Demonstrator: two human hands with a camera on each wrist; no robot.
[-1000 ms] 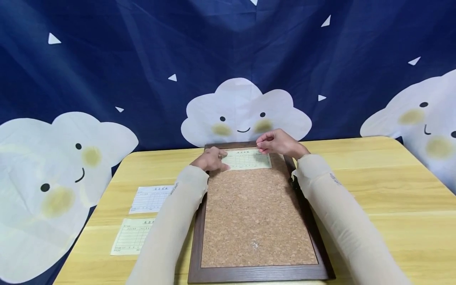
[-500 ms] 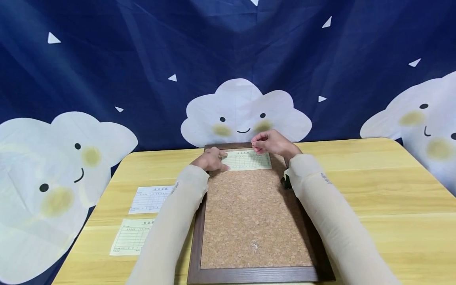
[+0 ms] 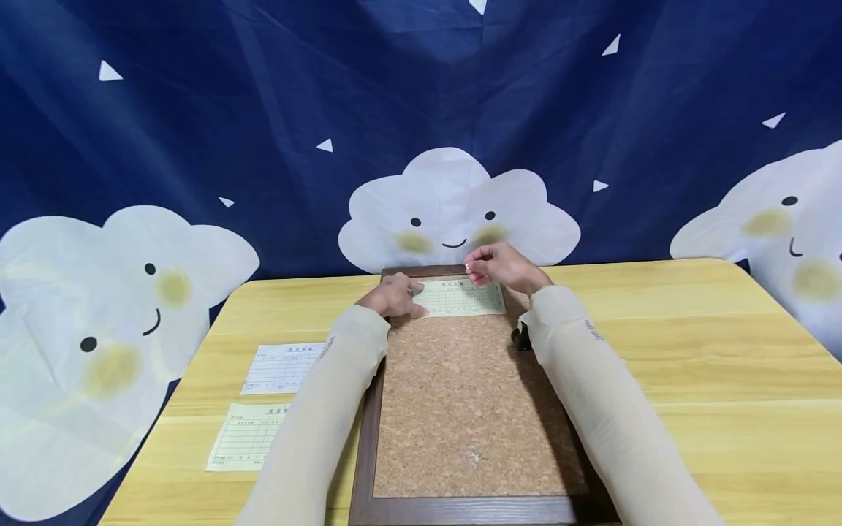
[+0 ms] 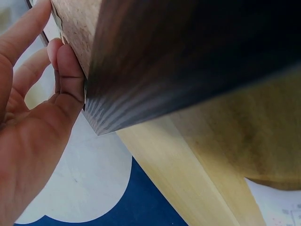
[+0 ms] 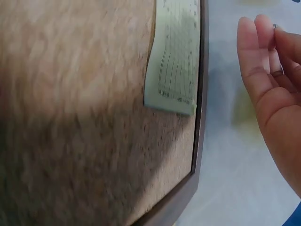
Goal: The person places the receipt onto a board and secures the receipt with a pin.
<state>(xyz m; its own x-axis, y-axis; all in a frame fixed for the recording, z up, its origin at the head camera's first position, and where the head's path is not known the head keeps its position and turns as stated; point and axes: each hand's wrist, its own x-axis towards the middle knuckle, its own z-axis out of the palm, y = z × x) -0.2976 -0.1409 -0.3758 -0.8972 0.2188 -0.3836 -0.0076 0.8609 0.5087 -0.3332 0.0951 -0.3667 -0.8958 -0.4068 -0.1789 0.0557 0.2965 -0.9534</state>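
A framed cork board (image 3: 473, 409) lies lengthwise ahead of me, a pale green printed slip (image 3: 458, 298) across its far end. My left hand (image 3: 392, 295) rests on the board's left edge, fingers spread, fingertips at the slip's left end. The left wrist view shows that hand (image 4: 40, 113) against the dark frame (image 4: 141, 84). My right hand (image 3: 503, 267) is raised over the slip's top edge, pinching a tiny pushpin (image 3: 468, 268) between thumb and fingertips. In the right wrist view only a glint of the pushpin (image 5: 275, 27) shows, and the slip's end (image 5: 171, 89) lifts a little.
On the wooden table (image 3: 697, 351), left of the board, lie a white slip (image 3: 279, 369) and another green slip (image 3: 243, 438), partly covered by my left sleeve (image 3: 322, 416). A dark blue cloud-print curtain (image 3: 289, 88) hangs behind the table.
My right hand has moved slightly left, from the slip's top right corner toward the middle of its top edge, still pinching the pushpin. My left hand has stayed in place.
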